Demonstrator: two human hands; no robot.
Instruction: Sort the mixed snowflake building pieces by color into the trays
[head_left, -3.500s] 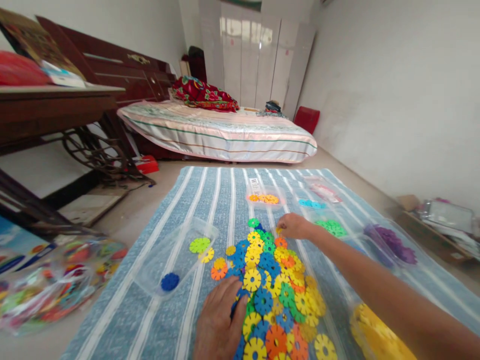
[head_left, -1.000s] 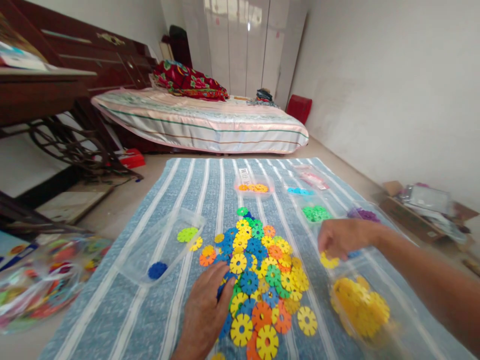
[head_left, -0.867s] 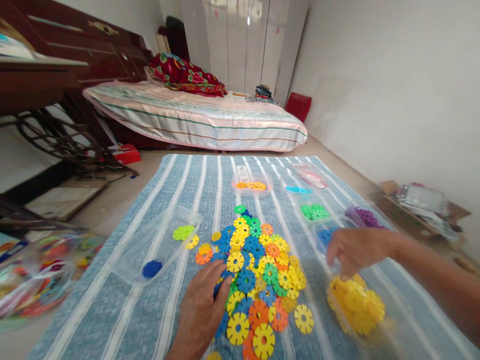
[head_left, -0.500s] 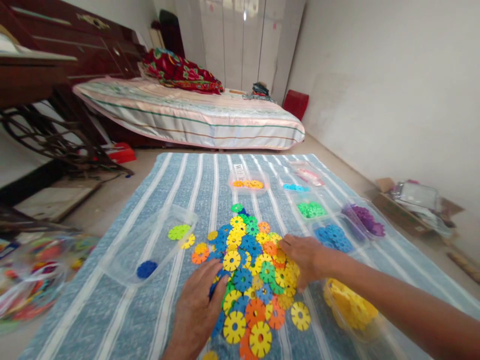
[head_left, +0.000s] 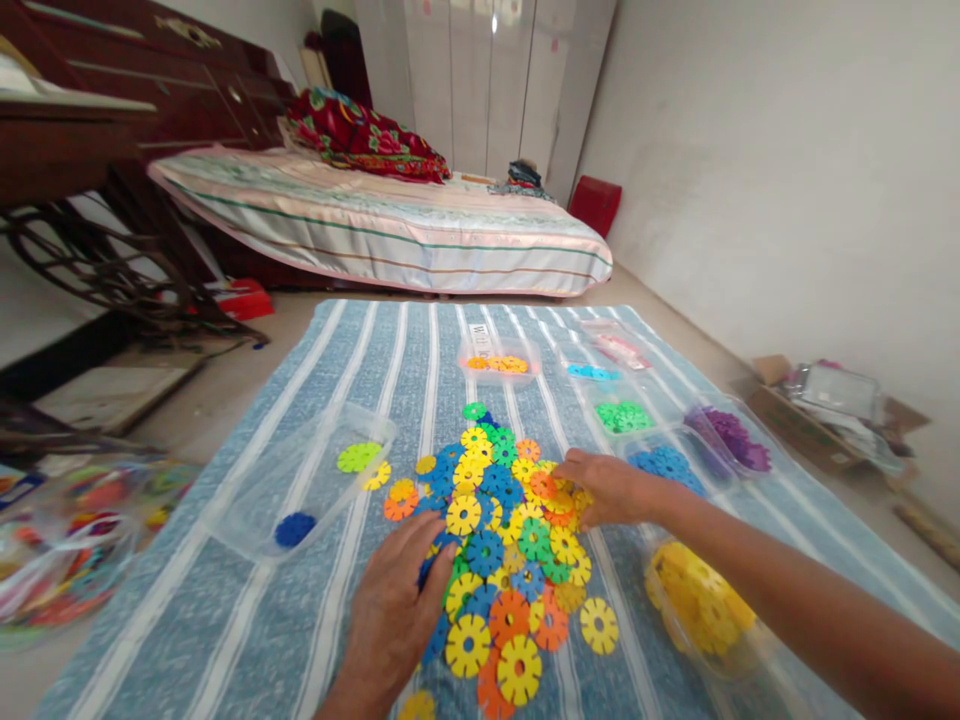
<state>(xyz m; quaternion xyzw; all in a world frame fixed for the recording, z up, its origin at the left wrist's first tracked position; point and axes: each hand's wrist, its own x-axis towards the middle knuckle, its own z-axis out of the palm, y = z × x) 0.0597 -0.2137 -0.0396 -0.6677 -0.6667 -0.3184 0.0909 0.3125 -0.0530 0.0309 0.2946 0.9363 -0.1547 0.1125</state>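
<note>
A loose pile of notched plastic discs (head_left: 486, 552), yellow, blue, orange and green, lies on the striped cloth. At its left edge is my left hand (head_left: 394, 590), with dark blue discs (head_left: 429, 560) between thumb and fingers. My right hand (head_left: 611, 490) reaches into the right side of the pile, its fingers curled over yellow discs (head_left: 579, 503); the fingertips are partly hidden. Near my right forearm stands a clear tub of yellow discs (head_left: 701, 600). Left of the pile, a clear tub (head_left: 259, 552) contains a dark blue stack (head_left: 295, 530) and a lime-green stack (head_left: 358, 458).
More tubs hold blue discs (head_left: 667, 466), purple discs (head_left: 731, 440), green discs (head_left: 624, 416), light-blue discs (head_left: 592, 372) and orange discs (head_left: 499, 364). Bags of colourful pieces (head_left: 82, 545) lie left of the cloth (head_left: 315, 380). A bed (head_left: 420, 240) stands beyond, a cardboard box (head_left: 806, 425) at right.
My right hand has shifted slightly up and away from the lower yellow discs, uncovering some of them. My left hand stays almost in place. The view has tilted a little.
</note>
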